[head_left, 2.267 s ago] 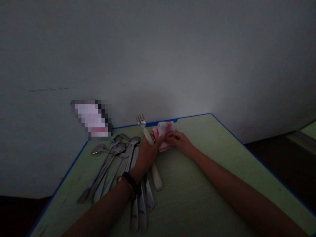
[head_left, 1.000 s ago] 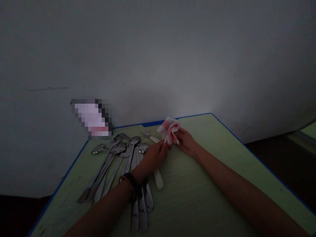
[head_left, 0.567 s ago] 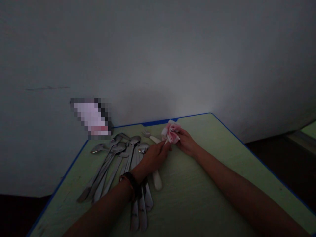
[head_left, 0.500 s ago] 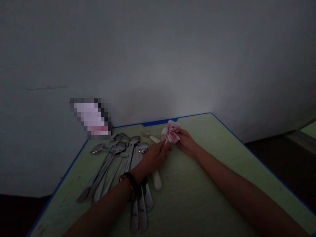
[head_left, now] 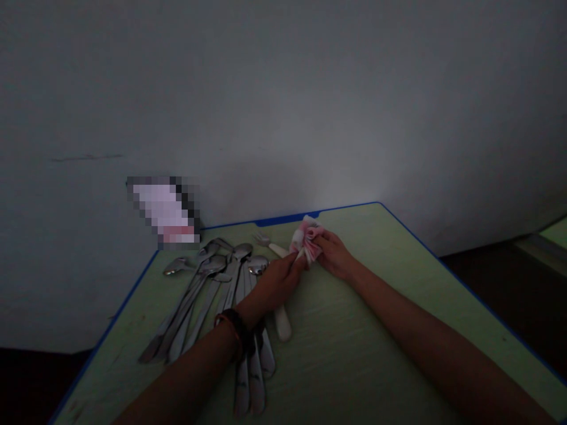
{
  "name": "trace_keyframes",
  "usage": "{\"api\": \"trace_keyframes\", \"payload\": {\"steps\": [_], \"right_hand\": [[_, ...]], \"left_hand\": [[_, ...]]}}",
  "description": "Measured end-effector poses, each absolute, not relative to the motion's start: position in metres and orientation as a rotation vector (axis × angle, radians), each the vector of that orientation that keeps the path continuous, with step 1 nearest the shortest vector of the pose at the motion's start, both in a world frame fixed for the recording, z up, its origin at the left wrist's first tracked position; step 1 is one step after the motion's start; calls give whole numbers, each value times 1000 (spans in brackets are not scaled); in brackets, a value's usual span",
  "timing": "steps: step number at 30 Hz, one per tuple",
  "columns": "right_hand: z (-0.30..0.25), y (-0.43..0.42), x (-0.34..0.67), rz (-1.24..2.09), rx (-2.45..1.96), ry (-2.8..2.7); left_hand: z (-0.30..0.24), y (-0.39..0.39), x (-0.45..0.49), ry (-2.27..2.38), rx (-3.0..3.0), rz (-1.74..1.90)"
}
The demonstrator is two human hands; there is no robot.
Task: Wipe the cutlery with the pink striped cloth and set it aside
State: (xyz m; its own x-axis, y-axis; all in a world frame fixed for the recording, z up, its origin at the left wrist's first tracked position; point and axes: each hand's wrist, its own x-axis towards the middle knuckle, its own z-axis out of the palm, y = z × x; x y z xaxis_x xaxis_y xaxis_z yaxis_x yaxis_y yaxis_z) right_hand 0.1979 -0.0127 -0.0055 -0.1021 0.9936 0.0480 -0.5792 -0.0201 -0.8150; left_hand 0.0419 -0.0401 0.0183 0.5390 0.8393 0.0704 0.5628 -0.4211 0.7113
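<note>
One pale-green, blue-edged tabletop (head_left: 363,348) lies before you; above it, your right hand (head_left: 335,255) pinches a crumpled pink-and-white cloth (head_left: 306,235), your left hand (head_left: 275,283) closes round a cream-handled metal fork (head_left: 277,250) meeting the cloth. Flatter than earlier, the fork's long axis slants near-right to far-left, tines pointing far-left

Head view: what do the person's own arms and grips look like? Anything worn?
Left arm: no sleeve in view; a dark band at the wrist, with a thin reddish strand along it. One piece or two, can't tell. Right arm: no sleeve or wristband visible. Left grip and right grip: ungloved.
</note>
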Motion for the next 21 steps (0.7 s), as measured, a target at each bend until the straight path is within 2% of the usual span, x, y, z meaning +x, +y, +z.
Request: {"api": "trace_keyframes", "payload": {"steps": [21], "right_hand": [[-3,-2,202,1543,-470,-447]], "left_hand": [[23,-44,39,1005,2153,552]]}}
